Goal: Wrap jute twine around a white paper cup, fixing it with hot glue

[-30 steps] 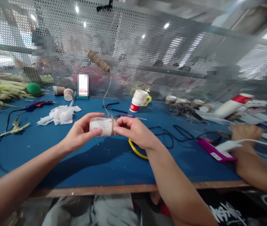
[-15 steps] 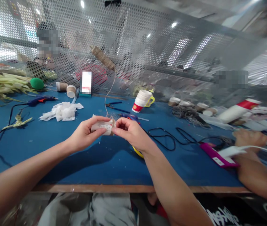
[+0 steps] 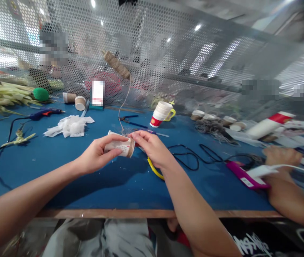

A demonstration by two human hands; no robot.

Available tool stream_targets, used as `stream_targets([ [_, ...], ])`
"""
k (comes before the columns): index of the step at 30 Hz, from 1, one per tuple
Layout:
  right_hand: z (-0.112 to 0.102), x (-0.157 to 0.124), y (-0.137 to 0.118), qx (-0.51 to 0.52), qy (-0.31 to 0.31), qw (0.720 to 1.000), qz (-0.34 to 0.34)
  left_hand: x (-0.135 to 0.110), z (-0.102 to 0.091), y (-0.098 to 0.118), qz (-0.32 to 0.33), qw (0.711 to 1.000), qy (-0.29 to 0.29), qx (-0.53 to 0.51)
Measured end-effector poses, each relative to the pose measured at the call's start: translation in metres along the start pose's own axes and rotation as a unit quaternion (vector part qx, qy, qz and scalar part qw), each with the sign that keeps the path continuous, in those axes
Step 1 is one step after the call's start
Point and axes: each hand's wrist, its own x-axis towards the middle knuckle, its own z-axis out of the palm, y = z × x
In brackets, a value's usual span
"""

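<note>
My left hand (image 3: pixel 98 153) is closed around a small white paper cup (image 3: pixel 119 145) held sideways above the blue table (image 3: pixel 87 182). Brown twine is wound round the cup's right end. My right hand (image 3: pixel 152 148) pinches that twine at the cup's rim. The strand of twine (image 3: pixel 123 103) rises from the cup to a twine spool (image 3: pixel 115 65) fixed on the mesh screen behind.
A stack of paper cups (image 3: pixel 160 113), scissors (image 3: pixel 130 121), white tissue (image 3: pixel 70 126), a blue glue gun (image 3: pixel 43 113), black cables (image 3: pixel 192 157) and a yellow ring (image 3: pixel 154 170) lie on the table. Another person's hand (image 3: pixel 282 157) works at the right by a pink tool (image 3: pixel 241 175).
The cup has tilted, its right end dropping slightly, and my right hand has shifted along the rim with the twine. The view has swung a little to the left.
</note>
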Motion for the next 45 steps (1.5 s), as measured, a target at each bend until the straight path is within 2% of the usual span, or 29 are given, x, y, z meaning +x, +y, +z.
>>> stream_targets([
  [2,0.003,0.0,0.0,0.005,-0.018,1.0,-0.008,-0.001,0.001,-0.001,0.006,1.0,-0.01,-0.01],
  [5,0.008,0.001,-0.001,0.025,-0.015,0.999,-0.019,-0.002,0.003,-0.003,0.014,0.999,-0.021,-0.021],
  [11,0.011,0.007,0.002,0.072,-0.021,0.997,0.016,-0.005,0.005,-0.006,0.02,0.999,-0.049,-0.005],
  [18,0.014,0.008,-0.002,0.068,-0.029,0.996,0.044,-0.005,0.005,-0.003,0.014,0.998,-0.057,0.004],
  [25,0.013,0.012,-0.001,0.123,-0.088,0.984,0.093,-0.004,0.004,0.0,0.012,0.997,-0.071,0.025],
  [30,0.017,0.011,-0.001,0.138,-0.101,0.981,0.088,-0.005,0.004,0.001,0.017,0.995,-0.065,0.069],
  [33,0.014,0.011,-0.004,0.071,-0.083,0.993,0.042,-0.005,0.004,0.001,0.026,0.995,-0.045,0.091],
  [35,0.001,0.016,-0.003,-0.02,-0.025,0.999,-0.004,-0.005,0.004,0.0,0.028,0.994,-0.027,0.097],
  [36,-0.009,0.02,-0.001,-0.067,0.023,0.997,-0.022,-0.004,0.003,0.0,0.028,0.995,-0.018,0.099],
  [38,-0.034,0.03,0.006,-0.157,0.121,0.98,-0.024,-0.004,0.002,0.0,0.029,0.994,0.002,0.102],
  [40,-0.058,0.04,0.015,-0.286,0.211,0.935,0.015,-0.003,0.001,0.0,0.034,0.993,0.025,0.107],
  [41,-0.068,0.043,0.018,-0.352,0.216,0.909,0.046,-0.003,0.001,0.0,0.037,0.993,0.037,0.11],
  [43,-0.076,0.043,0.022,-0.381,0.212,0.898,0.066,-0.002,0.001,0.001,0.044,0.991,0.052,0.114],
  [45,-0.069,0.036,0.018,-0.369,0.182,0.909,0.062,-0.003,0.002,0.001,0.052,0.99,0.056,0.114],
])
